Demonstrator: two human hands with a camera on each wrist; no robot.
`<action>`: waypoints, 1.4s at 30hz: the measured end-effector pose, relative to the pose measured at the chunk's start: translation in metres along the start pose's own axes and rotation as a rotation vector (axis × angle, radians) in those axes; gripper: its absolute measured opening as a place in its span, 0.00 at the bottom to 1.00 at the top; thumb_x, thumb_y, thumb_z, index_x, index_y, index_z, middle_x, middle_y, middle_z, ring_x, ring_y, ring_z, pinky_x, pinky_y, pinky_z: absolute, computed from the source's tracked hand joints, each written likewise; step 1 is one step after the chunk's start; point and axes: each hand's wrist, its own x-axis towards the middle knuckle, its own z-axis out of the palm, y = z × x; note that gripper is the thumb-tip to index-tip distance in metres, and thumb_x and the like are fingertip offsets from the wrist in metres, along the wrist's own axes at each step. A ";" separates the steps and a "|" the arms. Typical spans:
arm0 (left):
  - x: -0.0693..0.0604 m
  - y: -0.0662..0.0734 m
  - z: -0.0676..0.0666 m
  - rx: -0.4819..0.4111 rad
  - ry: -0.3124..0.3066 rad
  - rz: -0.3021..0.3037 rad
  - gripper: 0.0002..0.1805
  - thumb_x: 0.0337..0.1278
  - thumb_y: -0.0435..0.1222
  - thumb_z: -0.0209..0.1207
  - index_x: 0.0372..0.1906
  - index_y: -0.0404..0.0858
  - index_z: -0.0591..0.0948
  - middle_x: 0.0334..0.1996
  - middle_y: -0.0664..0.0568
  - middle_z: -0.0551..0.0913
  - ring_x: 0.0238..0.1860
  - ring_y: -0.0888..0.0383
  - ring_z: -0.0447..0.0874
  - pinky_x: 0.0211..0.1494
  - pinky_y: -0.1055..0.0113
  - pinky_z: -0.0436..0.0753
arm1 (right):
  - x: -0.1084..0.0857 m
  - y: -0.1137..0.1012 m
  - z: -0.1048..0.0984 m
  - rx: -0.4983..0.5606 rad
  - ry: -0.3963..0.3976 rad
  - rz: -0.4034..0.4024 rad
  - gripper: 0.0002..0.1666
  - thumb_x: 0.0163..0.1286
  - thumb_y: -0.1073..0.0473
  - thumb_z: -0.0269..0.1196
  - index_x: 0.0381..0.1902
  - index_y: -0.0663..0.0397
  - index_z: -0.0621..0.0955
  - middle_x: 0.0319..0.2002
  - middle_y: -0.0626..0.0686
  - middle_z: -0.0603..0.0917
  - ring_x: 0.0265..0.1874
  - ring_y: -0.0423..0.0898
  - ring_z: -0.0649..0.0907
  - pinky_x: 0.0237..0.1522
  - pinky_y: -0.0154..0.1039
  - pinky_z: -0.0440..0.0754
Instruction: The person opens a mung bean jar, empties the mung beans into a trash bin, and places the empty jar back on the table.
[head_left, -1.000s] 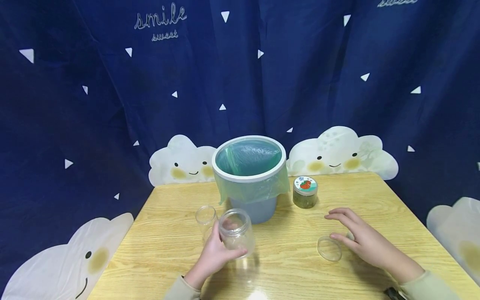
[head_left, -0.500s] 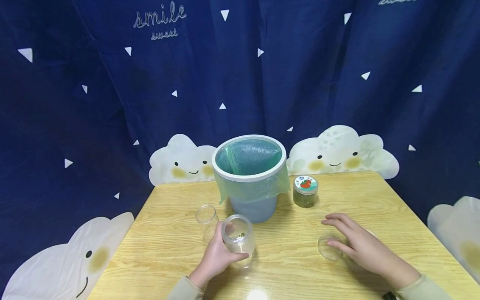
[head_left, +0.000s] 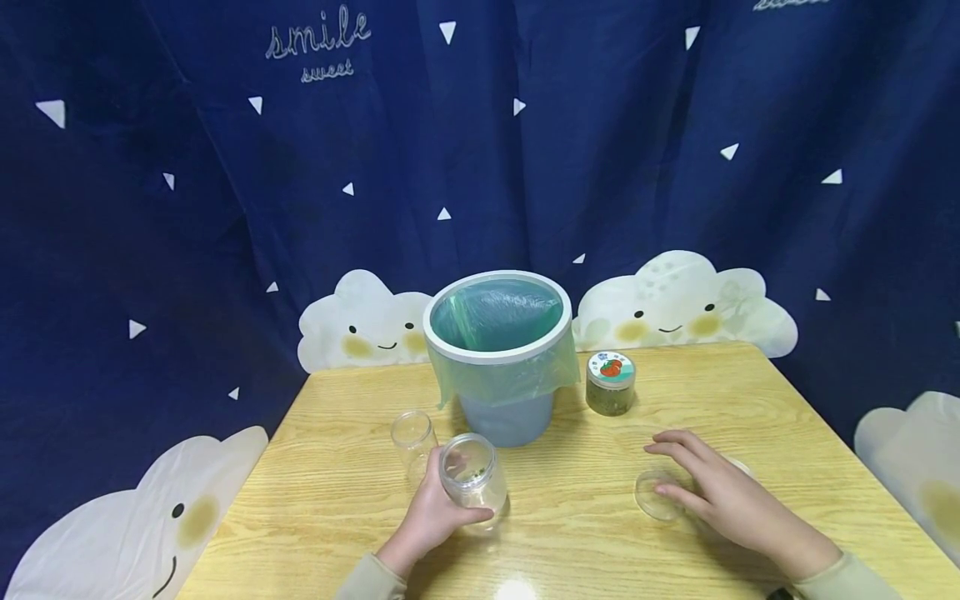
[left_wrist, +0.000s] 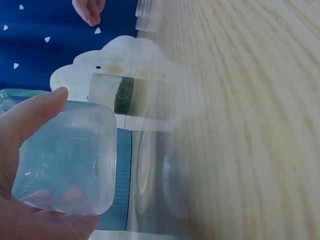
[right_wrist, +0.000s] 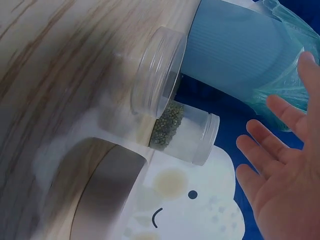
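My left hand (head_left: 435,512) grips a clear plastic jar (head_left: 480,487) around its side, with the open mouth facing up. A few small green bits show inside that jar. Behind it and to the left stands a clear cylindrical container (head_left: 412,442). My right hand (head_left: 716,492) hovers with loose, spread fingers near a clear round lid (head_left: 648,504) on the table. In the right wrist view its palm and fingers (right_wrist: 265,140) hold nothing.
A blue bin (head_left: 510,417) with a green liner stands at the middle back. Right of it sits a lidded jar (head_left: 610,392) with green granules and a tomato label. A pale round piece (head_left: 741,465) lies partly hidden behind my right hand.
The held jar has come down a little, and green bits show in it now. My right hand has shifted slightly, with its thumb over the clear lid.
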 end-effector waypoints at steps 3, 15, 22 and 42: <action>-0.001 -0.001 0.000 0.005 -0.001 -0.015 0.51 0.31 0.34 0.84 0.64 0.36 0.65 0.63 0.38 0.76 0.67 0.38 0.74 0.71 0.39 0.71 | 0.000 0.001 0.000 -0.005 0.009 -0.010 0.30 0.65 0.53 0.74 0.63 0.37 0.78 0.62 0.43 0.77 0.58 0.46 0.82 0.49 0.52 0.84; -0.001 -0.006 0.001 0.008 0.005 -0.033 0.52 0.30 0.33 0.84 0.64 0.35 0.64 0.63 0.36 0.78 0.66 0.36 0.75 0.71 0.37 0.71 | -0.002 0.000 -0.001 -0.005 0.019 -0.008 0.30 0.64 0.54 0.74 0.63 0.35 0.78 0.62 0.40 0.76 0.58 0.44 0.81 0.53 0.35 0.80; -0.003 -0.009 0.001 -0.013 -0.037 -0.057 0.53 0.32 0.32 0.83 0.66 0.35 0.62 0.64 0.34 0.76 0.67 0.33 0.73 0.71 0.34 0.69 | -0.005 0.000 0.000 -0.005 0.021 -0.010 0.30 0.64 0.54 0.74 0.63 0.36 0.78 0.61 0.43 0.78 0.57 0.46 0.82 0.53 0.37 0.81; -0.002 -0.011 0.001 -0.042 -0.076 -0.088 0.52 0.35 0.28 0.81 0.66 0.33 0.59 0.67 0.31 0.71 0.69 0.28 0.68 0.72 0.32 0.66 | -0.009 0.002 0.001 0.001 0.031 -0.011 0.31 0.63 0.55 0.75 0.62 0.36 0.79 0.61 0.41 0.77 0.56 0.46 0.83 0.52 0.37 0.82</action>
